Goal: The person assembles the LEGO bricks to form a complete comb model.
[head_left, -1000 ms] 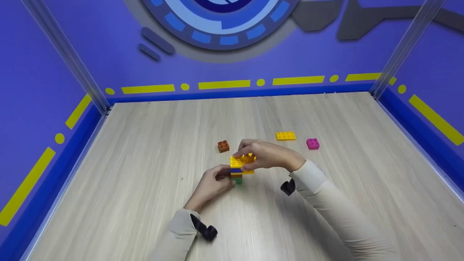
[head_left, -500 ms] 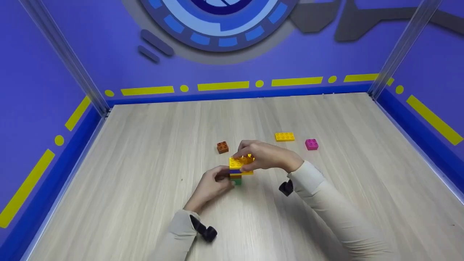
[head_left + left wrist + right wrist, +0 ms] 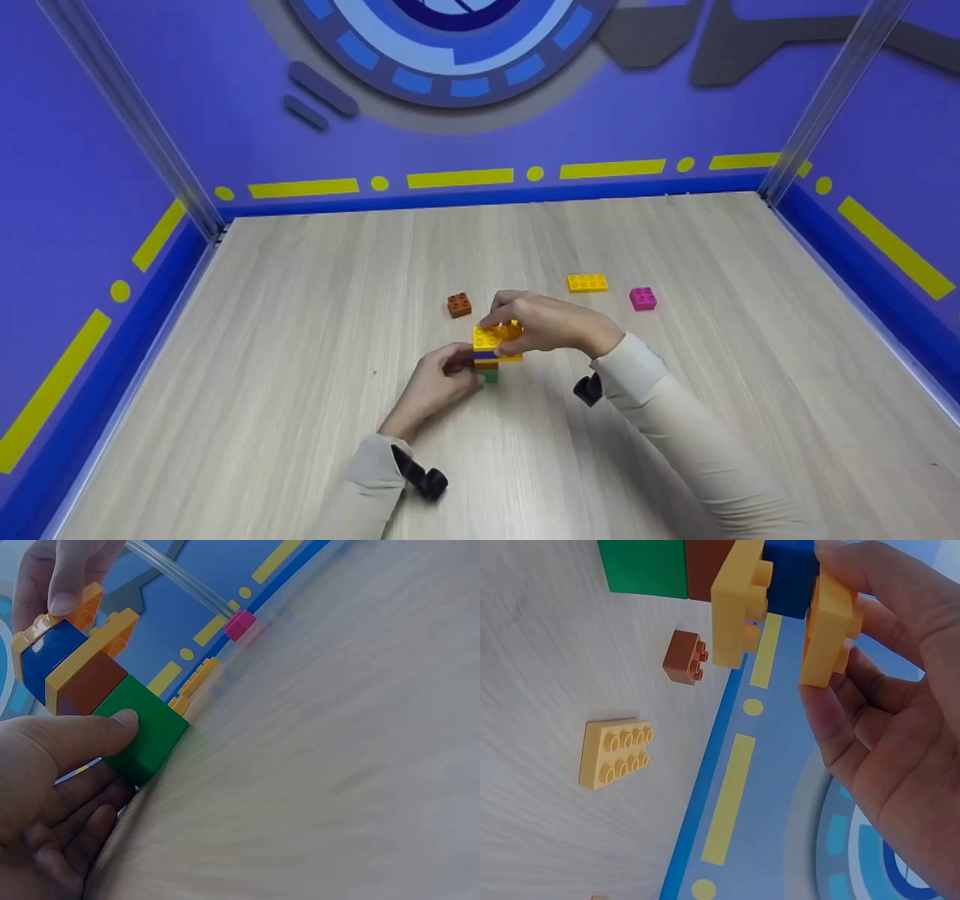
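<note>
A tower of toy building bricks stands between my hands. Its base is a green brick (image 3: 161,735), with a brown brick (image 3: 96,682), a yellow plate (image 3: 731,622), a blue brick (image 3: 52,652) and a second yellow plate (image 3: 829,630) stacked above. Both yellow plates overhang toward the right. My left hand (image 3: 439,381) grips the tower low down, its thumb (image 3: 112,731) across the green brick. My right hand (image 3: 551,322) pinches the top yellow plate between thumb and fingers, hiding part of its studs in the head view.
Behind the tower lies a loose brown brick (image 3: 459,304). Farther right are a loose yellow plate (image 3: 587,283) and a pink brick (image 3: 643,298). Blue panels (image 3: 465,150) wall the wooden table (image 3: 315,300) at the back and sides.
</note>
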The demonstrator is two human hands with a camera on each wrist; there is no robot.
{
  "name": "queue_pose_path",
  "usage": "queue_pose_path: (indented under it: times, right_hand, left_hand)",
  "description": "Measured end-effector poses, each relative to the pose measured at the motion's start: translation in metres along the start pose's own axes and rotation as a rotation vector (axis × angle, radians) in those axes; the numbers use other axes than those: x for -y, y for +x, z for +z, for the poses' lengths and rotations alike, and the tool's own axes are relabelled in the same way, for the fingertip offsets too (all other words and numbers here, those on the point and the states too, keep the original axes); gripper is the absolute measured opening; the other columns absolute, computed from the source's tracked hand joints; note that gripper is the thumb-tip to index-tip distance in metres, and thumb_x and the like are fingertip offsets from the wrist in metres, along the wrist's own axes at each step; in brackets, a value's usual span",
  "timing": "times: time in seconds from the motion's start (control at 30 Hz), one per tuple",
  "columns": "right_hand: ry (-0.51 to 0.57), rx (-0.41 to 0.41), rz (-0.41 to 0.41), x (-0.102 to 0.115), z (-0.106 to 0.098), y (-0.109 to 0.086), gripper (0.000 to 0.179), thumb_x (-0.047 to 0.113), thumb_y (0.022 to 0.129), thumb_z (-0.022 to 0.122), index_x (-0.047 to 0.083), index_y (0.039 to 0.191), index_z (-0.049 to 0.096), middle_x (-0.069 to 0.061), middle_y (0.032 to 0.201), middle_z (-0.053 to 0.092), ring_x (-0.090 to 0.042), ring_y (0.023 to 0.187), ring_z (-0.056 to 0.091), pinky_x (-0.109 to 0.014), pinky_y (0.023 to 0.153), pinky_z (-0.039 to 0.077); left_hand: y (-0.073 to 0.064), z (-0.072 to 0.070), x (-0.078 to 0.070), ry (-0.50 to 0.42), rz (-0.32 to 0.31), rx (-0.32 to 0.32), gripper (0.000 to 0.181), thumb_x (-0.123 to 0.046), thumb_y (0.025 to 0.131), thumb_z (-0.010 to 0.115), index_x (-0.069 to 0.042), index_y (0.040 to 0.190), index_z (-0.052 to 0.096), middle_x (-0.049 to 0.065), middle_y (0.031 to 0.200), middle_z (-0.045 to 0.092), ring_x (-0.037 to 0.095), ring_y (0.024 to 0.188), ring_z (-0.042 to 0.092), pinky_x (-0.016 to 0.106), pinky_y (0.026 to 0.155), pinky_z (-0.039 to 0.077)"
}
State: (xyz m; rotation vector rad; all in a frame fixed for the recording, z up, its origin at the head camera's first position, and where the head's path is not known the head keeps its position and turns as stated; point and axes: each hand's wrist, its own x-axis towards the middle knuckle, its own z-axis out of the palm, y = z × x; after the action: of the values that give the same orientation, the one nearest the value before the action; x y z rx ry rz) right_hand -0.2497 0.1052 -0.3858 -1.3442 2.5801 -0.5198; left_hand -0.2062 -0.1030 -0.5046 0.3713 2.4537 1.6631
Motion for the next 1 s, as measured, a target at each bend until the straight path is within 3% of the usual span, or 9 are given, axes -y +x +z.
queue_pose_path:
  times: [0.73, 1.0]
  right_hand:
    - [-0.034, -0.001, -0.032, 0.0020, -0.0007, -0.0001, 0.036, 0.017, 0.085, 0.072, 0.008, 0.119, 0.068, -0.007, 0.109, 0.064, -0.017, 0.093, 0.059, -0.027, 0.084, 0.055]
    - [-0.010, 0.028, -0.025, 0.0004, -0.0046, -0.0022, 0.039, 0.020, 0.086, 0.072, 0.009, 0.123, 0.066, -0.006, 0.111, 0.063, -0.017, 0.093, 0.059, -0.027, 0.086, 0.054]
  left_hand:
    - [-0.0002, -0.0007, 0.0022, -0.020, 0.007, 0.006, 0.037, -0.009, 0.087, 0.063, -0.014, 0.124, 0.062, 0.002, 0.117, 0.068, 0.016, 0.108, 0.063, 0.036, 0.097, 0.049]
    - [-0.0016, -0.0012, -0.0023, -0.044, 0.034, 0.001, 0.040, -0.006, 0.085, 0.066, -0.007, 0.125, 0.061, 0.011, 0.119, 0.066, 0.024, 0.110, 0.062, 0.040, 0.098, 0.049]
